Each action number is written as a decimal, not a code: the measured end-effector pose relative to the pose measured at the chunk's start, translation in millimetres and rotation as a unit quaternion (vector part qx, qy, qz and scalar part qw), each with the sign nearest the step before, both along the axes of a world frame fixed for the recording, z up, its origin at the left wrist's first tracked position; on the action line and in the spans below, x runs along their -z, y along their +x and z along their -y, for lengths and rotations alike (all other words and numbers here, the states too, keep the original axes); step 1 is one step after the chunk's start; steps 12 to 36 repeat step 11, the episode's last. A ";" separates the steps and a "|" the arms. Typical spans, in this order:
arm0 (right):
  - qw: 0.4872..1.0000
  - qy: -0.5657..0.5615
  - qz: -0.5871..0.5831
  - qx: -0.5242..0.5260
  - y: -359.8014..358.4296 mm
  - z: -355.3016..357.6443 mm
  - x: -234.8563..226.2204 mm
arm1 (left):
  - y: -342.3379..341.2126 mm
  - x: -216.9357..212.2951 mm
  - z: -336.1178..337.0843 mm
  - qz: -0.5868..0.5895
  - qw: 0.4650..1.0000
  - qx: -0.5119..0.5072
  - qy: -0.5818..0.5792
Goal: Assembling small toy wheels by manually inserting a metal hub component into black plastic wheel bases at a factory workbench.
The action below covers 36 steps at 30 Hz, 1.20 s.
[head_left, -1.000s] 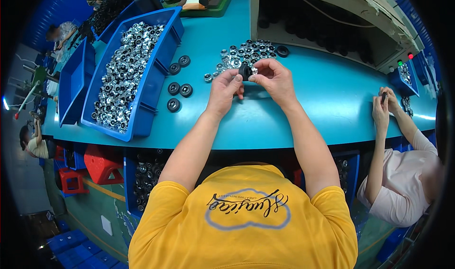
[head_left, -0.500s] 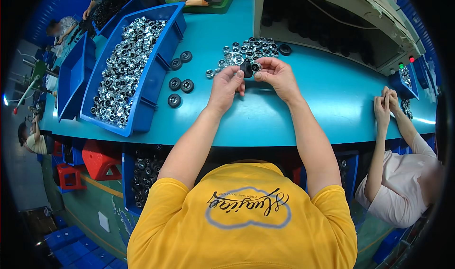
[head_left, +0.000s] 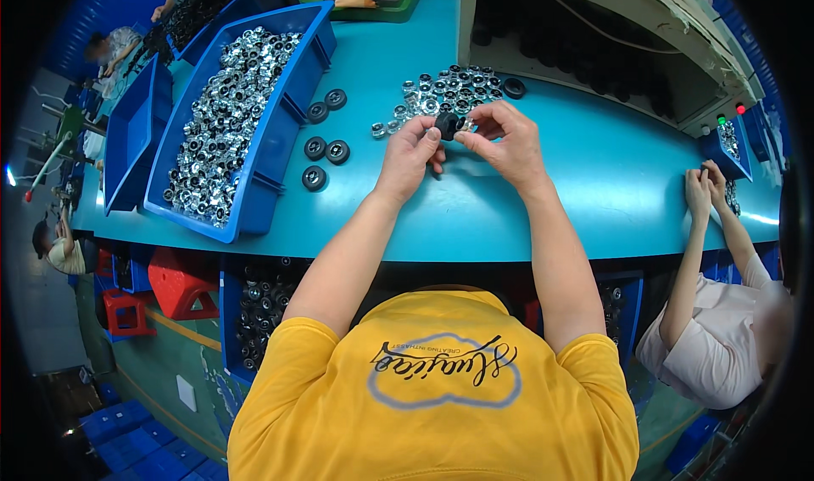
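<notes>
My left hand (head_left: 405, 161) pinches a small black tyre (head_left: 445, 126) between thumb and fingers above the table. Against its right side is a chrome wheel hub (head_left: 465, 124), gripped by the fingertips of my right hand (head_left: 511, 146). How far the hub sits inside the tyre is hidden by my fingers. Just beyond both hands lies a loose cluster of chrome hubs (head_left: 449, 91), with one black tyre (head_left: 514, 88) at its right end. Several black wheels with hub centres (head_left: 337, 151) rest on the table left of my left hand.
A long blue bin (head_left: 275, 155) full of chrome hubs stands on the left of the turquoise table (head_left: 373, 227), beside another blue bin (head_left: 136, 142). A beige machine housing (head_left: 712, 66) overhangs the back right. A co-worker's hands (head_left: 706, 184) are at the far right.
The hub in my right hand has turned and come up against the tyre. Both hands have shifted slightly right. The co-worker's hands have moved a little right and down.
</notes>
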State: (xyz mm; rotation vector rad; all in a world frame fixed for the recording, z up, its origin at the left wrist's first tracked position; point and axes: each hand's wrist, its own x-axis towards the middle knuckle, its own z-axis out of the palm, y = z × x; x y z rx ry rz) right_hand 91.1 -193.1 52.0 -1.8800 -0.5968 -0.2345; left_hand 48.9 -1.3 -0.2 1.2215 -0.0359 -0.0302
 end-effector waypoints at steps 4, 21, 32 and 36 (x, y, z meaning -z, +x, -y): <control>0.962 0.164 -0.216 -0.043 5.4 2.1 1.9 | 1.3 2.8 -2.5 -0.001 1.000 0.008 -0.005; 0.910 0.109 -0.370 -0.155 12.4 8.0 9.8 | 4.8 9.4 -2.6 0.049 0.999 -0.016 0.017; 0.910 0.109 -0.370 -0.155 12.4 8.0 9.8 | 4.8 9.4 -2.6 0.049 0.999 -0.016 0.017; 0.910 0.109 -0.370 -0.155 12.4 8.0 9.8 | 4.8 9.4 -2.6 0.049 0.999 -0.016 0.017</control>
